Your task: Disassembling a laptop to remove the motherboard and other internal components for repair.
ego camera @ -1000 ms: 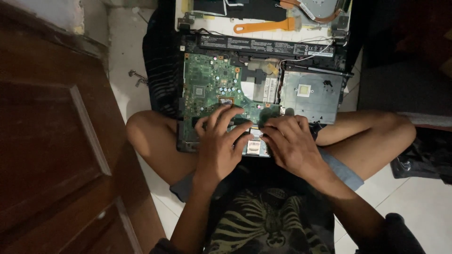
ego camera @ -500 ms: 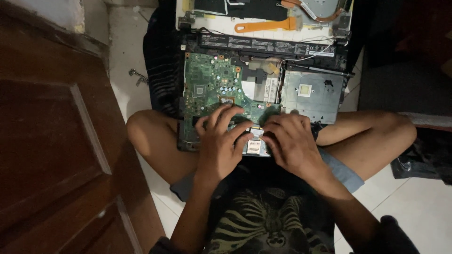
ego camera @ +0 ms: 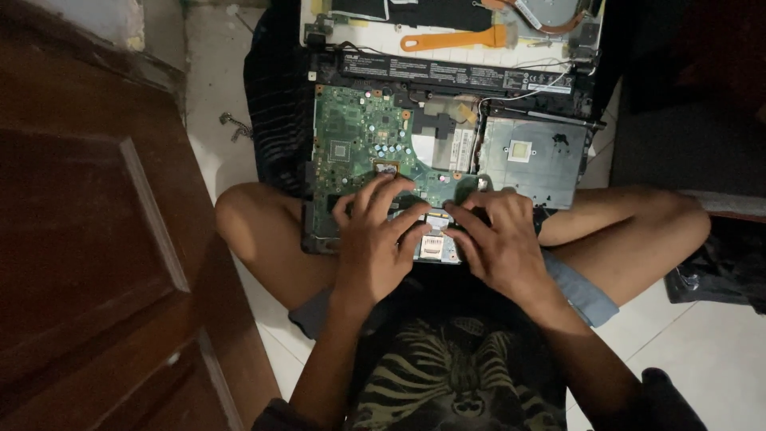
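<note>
On the person's lap lies an opened laptop, its green board at 12 o'clock from the hands. Nothing has moved since a second ago. The left hand and right hand still press spread fingers on the board's near edge, gripping nothing. An orange tool lies beyond.

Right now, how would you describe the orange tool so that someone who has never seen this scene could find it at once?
Start at the opened laptop lying across the seated person's legs, its green circuit board exposed. Look past the long black battery bar along its far edge to the pale panel beyond. The orange pry tool lies flat there, the only bright orange, flat-bladed thing among dark and grey parts.
</note>
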